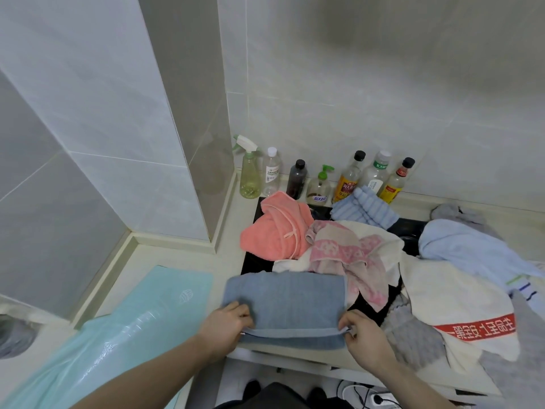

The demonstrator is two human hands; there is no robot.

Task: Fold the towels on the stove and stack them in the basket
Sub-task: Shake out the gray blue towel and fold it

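A grey-blue towel (287,302) lies spread flat at the front edge of the black stove (250,261). My left hand (228,323) pinches its near left corner and my right hand (358,335) pinches its near right corner. Behind it lies a heap of unfolded towels: a coral one (274,231), a pink patterned one (342,252), a cream one (380,240), a ribbed light blue one (364,209), a pale blue one (466,246), a white one with a red printed band (460,302) and a grey waffle one (413,329). No basket shows.
Several bottles, among them a spray bottle (249,172), stand along the tiled back wall. A turquoise mat (124,329) covers the counter on the left, with a grey object (14,338) at the far left edge. Cables lie on the floor below.
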